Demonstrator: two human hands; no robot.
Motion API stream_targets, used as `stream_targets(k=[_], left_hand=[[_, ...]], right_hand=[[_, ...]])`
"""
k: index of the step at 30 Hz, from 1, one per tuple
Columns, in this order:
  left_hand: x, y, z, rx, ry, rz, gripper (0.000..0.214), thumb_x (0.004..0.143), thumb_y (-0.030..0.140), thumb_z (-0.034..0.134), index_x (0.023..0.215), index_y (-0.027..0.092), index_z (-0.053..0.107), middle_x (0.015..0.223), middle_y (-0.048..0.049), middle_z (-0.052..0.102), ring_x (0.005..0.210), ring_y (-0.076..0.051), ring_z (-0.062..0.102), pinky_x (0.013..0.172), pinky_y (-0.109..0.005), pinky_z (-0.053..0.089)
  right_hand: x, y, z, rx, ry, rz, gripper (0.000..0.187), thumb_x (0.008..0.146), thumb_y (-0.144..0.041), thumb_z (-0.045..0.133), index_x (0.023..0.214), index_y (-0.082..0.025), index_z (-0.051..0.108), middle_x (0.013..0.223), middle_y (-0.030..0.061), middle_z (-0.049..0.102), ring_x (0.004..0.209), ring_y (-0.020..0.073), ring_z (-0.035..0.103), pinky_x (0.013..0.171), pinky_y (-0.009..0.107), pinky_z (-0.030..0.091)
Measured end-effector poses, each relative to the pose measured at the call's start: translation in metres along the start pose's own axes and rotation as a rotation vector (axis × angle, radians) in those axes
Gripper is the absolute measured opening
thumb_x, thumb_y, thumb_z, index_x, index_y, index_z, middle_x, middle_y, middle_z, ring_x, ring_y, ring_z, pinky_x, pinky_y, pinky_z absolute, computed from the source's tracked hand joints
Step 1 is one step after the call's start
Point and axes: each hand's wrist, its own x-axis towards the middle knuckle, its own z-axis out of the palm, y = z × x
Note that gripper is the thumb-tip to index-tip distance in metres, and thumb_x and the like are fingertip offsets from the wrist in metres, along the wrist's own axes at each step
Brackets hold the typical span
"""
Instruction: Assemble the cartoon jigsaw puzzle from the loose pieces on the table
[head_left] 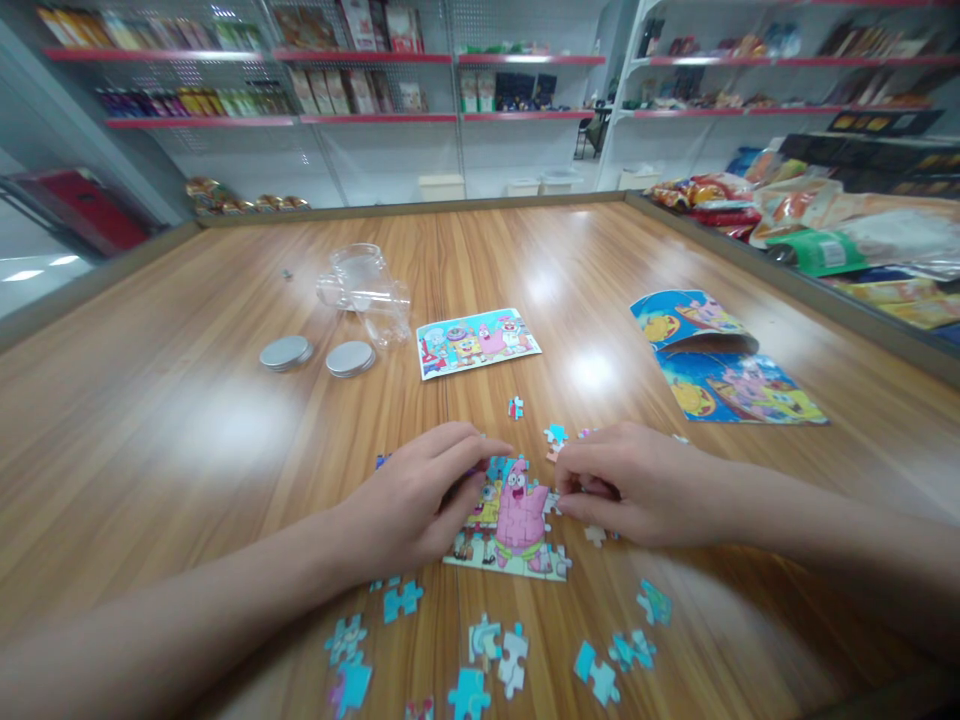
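Between the two hands on the worktop [225,525], the part-built puzzle [520,525] lies partly behind the left hand's [421,485] loosely parted fingers, its ragged right edge just left of the right hand's [636,482] bent fingers, whose hold I cannot tell.

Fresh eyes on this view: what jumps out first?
Probably the partly assembled SpongeBob jigsaw with its pink starfish, the left hand over its left part, the right hand at its right edge. Beyond it lies a bright picture card; loose blue puzzle pieces lie nearer the camera.
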Motion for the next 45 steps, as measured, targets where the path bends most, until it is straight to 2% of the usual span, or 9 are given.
stream_targets(k=[6, 15, 22, 27, 32, 40, 42, 45], left_hand=[[0.0011, -0.0013, 0.0007, -0.023, 0.014, -0.022, 0.027, 0.096, 0.009, 0.050, 0.121, 0.017, 0.058, 0.101, -0.0050, 0.059, 0.094, -0.015, 0.057, 0.082, -0.029, 0.049], [0.0019, 0.0001, -0.0004, -0.004, -0.005, -0.015, 0.026, 0.096, 0.014, 0.052, 0.121, 0.017, 0.059, 0.103, -0.0062, 0.059, 0.095, -0.016, 0.058, 0.083, -0.031, 0.051], [0.0015, -0.0046, 0.0040, 0.024, 0.028, -0.037, 0.028, 0.097, 0.018, 0.052, 0.123, 0.017, 0.062, 0.106, -0.0079, 0.056, 0.095, -0.017, 0.058, 0.082, -0.033, 0.053], [0.0015, -0.0040, 0.0030, 0.024, 0.036, -0.058, 0.022, 0.096, 0.017, 0.055, 0.116, 0.017, 0.064, 0.103, -0.0059, 0.056, 0.092, -0.015, 0.057, 0.080, -0.030, 0.051], [0.0029, -0.0051, 0.0023, 0.025, 0.102, -0.085, 0.014, 0.097, 0.016, 0.055, 0.104, 0.016, 0.067, 0.096, -0.0040, 0.057, 0.085, -0.013, 0.057, 0.074, -0.027, 0.048], [0.0047, -0.0054, 0.0031, 0.020, 0.191, -0.128, 0.010, 0.097, 0.016, 0.055, 0.097, 0.015, 0.065, 0.087, -0.0027, 0.058, 0.074, -0.011, 0.054, 0.065, -0.025, 0.045], [0.0044, -0.0044, 0.0021, 0.019, 0.180, -0.133, 0.010, 0.097, 0.017, 0.055, 0.097, 0.015, 0.065, 0.086, -0.0024, 0.057, 0.073, -0.011, 0.054, 0.063, -0.025, 0.044], [0.0032, -0.0037, 0.0012, 0.023, 0.099, -0.090, 0.013, 0.097, 0.016, 0.054, 0.103, 0.016, 0.065, 0.093, -0.0039, 0.057, 0.081, -0.012, 0.056, 0.071, -0.027, 0.047]], right_hand=[[0.0011, 0.0002, 0.0001, -0.002, 0.001, -0.004, 0.013, 0.094, -0.026, 0.058, 0.085, -0.018, 0.062, 0.075, 0.0009, 0.064, 0.065, 0.0119, 0.053, 0.058, 0.026, 0.029], [-0.0001, -0.0013, -0.0004, -0.017, -0.005, 0.008, 0.011, 0.093, -0.025, 0.059, 0.085, -0.018, 0.063, 0.076, 0.0009, 0.064, 0.066, 0.0123, 0.053, 0.059, 0.026, 0.029], [0.0004, -0.0025, -0.0013, -0.015, -0.005, 0.012, 0.010, 0.092, -0.024, 0.060, 0.084, -0.018, 0.062, 0.075, 0.0008, 0.063, 0.065, 0.0121, 0.052, 0.058, 0.026, 0.028], [-0.0003, -0.0028, -0.0018, -0.012, -0.007, 0.010, 0.011, 0.092, -0.024, 0.059, 0.084, -0.017, 0.063, 0.075, 0.0011, 0.064, 0.065, 0.0121, 0.052, 0.058, 0.026, 0.028], [-0.0002, -0.0031, -0.0022, -0.017, -0.015, 0.006, 0.011, 0.092, -0.023, 0.059, 0.083, -0.017, 0.061, 0.074, 0.0007, 0.062, 0.064, 0.0115, 0.050, 0.057, 0.026, 0.026], [0.0000, -0.0026, -0.0020, -0.015, -0.002, 0.005, 0.011, 0.092, -0.024, 0.060, 0.083, -0.017, 0.061, 0.073, -0.0002, 0.061, 0.063, 0.0110, 0.049, 0.057, 0.026, 0.026], [0.0001, -0.0026, -0.0021, -0.012, 0.001, -0.002, 0.011, 0.091, -0.024, 0.061, 0.082, -0.017, 0.061, 0.072, -0.0007, 0.060, 0.062, 0.0108, 0.047, 0.057, 0.026, 0.027], [0.0000, -0.0026, -0.0023, -0.010, -0.001, -0.007, 0.010, 0.091, -0.023, 0.060, 0.082, -0.017, 0.061, 0.071, -0.0012, 0.059, 0.061, 0.0107, 0.047, 0.057, 0.026, 0.027]])
